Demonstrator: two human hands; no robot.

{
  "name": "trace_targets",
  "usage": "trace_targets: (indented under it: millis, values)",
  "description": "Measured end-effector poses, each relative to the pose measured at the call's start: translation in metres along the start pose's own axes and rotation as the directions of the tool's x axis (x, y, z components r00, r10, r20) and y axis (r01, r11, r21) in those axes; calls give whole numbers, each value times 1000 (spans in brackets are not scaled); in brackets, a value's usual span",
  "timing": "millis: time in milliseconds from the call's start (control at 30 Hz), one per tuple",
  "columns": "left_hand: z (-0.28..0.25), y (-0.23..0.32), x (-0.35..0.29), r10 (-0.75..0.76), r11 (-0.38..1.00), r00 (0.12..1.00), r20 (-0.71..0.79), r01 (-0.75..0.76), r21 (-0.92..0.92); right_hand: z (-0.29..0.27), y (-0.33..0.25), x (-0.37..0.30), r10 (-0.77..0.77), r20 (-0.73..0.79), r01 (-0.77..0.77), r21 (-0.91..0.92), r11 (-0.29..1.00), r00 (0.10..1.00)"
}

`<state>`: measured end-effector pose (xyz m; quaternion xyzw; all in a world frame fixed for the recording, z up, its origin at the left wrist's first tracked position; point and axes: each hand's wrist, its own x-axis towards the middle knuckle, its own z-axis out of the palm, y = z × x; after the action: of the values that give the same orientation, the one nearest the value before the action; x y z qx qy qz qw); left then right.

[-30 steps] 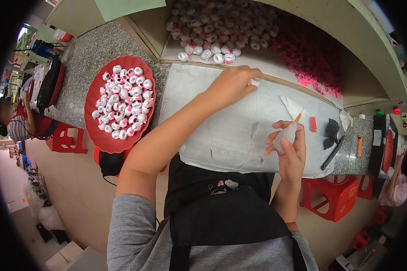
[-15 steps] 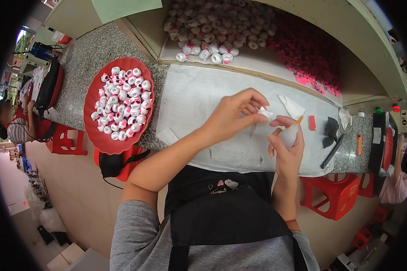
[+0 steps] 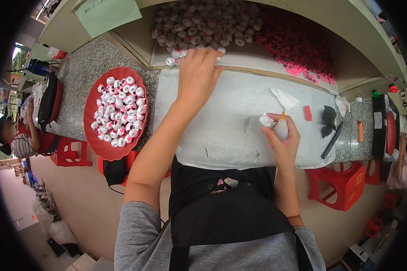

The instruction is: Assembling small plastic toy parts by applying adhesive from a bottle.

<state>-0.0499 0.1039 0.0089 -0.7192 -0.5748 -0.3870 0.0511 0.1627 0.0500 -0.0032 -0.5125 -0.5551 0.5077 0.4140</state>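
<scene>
White bead [image 3: 266, 120] pinched between your right hand's [image 3: 286, 147] thumb and forefinger, above the sheet [image 3: 217, 126]; bottle [image 3: 281, 130] in same hand, orange tip up. Your left hand [image 3: 196, 77] is over the front of the pile [image 3: 203, 25], can't tell if gripping. Red tray [image 3: 115, 154] with beads [image 3: 119, 108] on your left

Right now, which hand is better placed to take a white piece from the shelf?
Left, likely: the left hand is at the front of the white pile; the right hand holds a bottle and a white piece.
</scene>
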Motion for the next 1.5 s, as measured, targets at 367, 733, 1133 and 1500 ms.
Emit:
trace_targets:
  millis: [367, 733, 1133, 1500]
  values:
    - [17, -21, 14, 0, 942, 995, 98, -33, 334, -138, 25, 19, -376, -528, 42, -539, 842, 761]
    - [0, 7, 12, -369, 877, 924, 97, 381, -294, -240, 62, 23, -447, -541, -225, -779, 585, 712]
    - [-18, 57, -41, -360, -61, 779, 513, 529, -846, -128, -3, -14, -205, -447, 240, 21, 971, 871]
    - [-19, 70, -87, -404, -256, 823, 399, 317, -913, -2, -34, -21, -304, 25, 262, 449, 854, 952]
